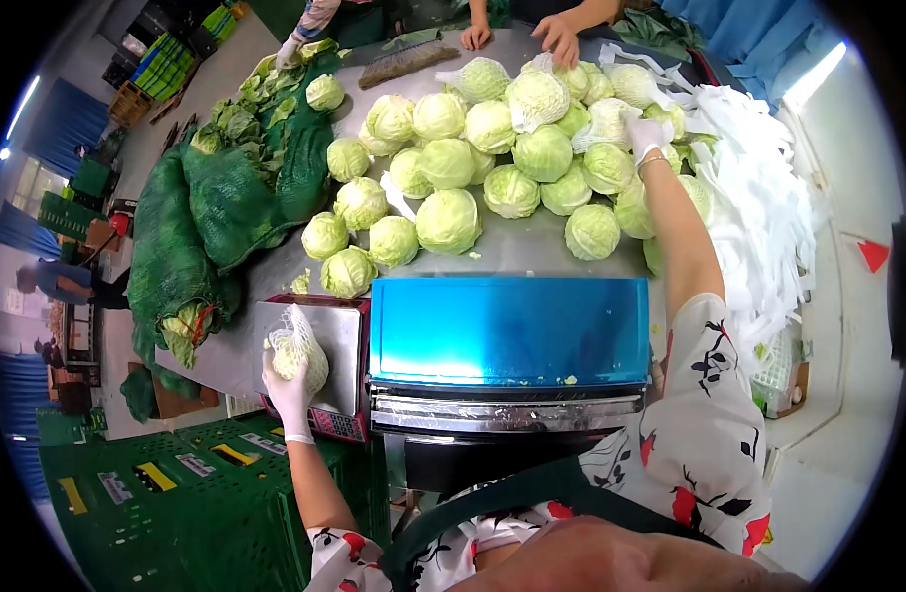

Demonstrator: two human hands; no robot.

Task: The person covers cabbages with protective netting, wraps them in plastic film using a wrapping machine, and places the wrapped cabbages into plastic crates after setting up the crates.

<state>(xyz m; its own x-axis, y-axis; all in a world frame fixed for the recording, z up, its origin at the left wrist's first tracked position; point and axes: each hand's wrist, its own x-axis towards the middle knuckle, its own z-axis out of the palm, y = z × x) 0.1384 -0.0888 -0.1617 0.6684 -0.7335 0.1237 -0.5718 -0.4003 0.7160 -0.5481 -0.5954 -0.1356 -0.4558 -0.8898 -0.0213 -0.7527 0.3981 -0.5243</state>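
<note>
My left hand (290,387), in a white glove, holds a cabbage in a white foam net (300,353) at the metal plate of a scale (352,340). Farther off, my gloved right hand (646,138) reaches to the right side of the cabbage pile, its fingers on a netted cabbage (611,125). Bare green cabbages (449,221) lie heaped between the two hands, with several netted ones among them toward the back. Beside the scale stands a machine with a blue top (509,331).
Green mesh sacks (231,202) lie at the left, and white foam nets (754,212) are piled at the right. A brush (405,63) lies near the far edge, where other people's hands (556,39) show. Green crates (177,493) stand below the scale.
</note>
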